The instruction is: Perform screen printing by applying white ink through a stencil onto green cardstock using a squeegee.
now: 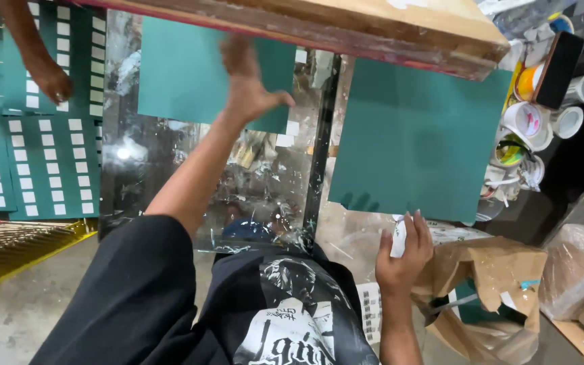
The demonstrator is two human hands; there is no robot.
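Overhead, a wooden frame (346,27) — paint-splattered glass table (170,176) below.

The person wears a black short-sleeved T-shirt (190,304) with a white-and-grey graphic print (292,318) at six o'clock; both forearms are bare, without watch or rings.

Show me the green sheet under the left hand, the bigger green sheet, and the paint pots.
small green sheet (177,67), head view, bare left half
large green sheet (417,142), head view, middle
paint pots (525,120), head view, one pot's rim
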